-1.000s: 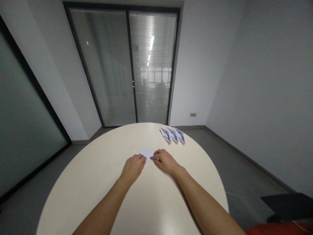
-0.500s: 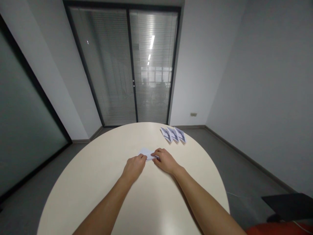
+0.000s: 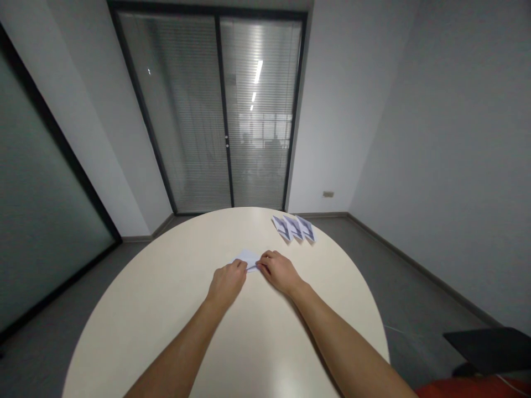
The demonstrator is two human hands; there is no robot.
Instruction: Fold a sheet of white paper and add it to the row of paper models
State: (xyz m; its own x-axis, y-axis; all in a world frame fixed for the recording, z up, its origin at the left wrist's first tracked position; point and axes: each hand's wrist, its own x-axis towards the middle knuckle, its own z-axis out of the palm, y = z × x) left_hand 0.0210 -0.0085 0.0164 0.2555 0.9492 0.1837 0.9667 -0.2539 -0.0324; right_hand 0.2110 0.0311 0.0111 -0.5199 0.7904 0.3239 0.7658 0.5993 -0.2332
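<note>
A small pale sheet of folded paper [image 3: 249, 257] lies on the table between my two hands. My left hand [image 3: 227, 281] pinches its near left edge, fingertips closed together. At the near right edge my right hand [image 3: 280, 270] grips the paper between thumb and fingers. A thin raised fold runs along the near side from one hand to the other. Both hands rest low over the tabletop, and their fingers hide the paper's side corners.
A round cream table [image 3: 166, 287] fills the lower middle. Three folded white papers [image 3: 293, 228] stand in a row near its far right edge. A black chair part [image 3: 489, 348] and something red [image 3: 468, 387] are at the lower right. Glass doors [image 3: 261, 155] stand beyond.
My right hand's fingers have drawn in closer to the paper's near edge, which is now lifted into a thin fold. My left hand has shifted slightly left.
</note>
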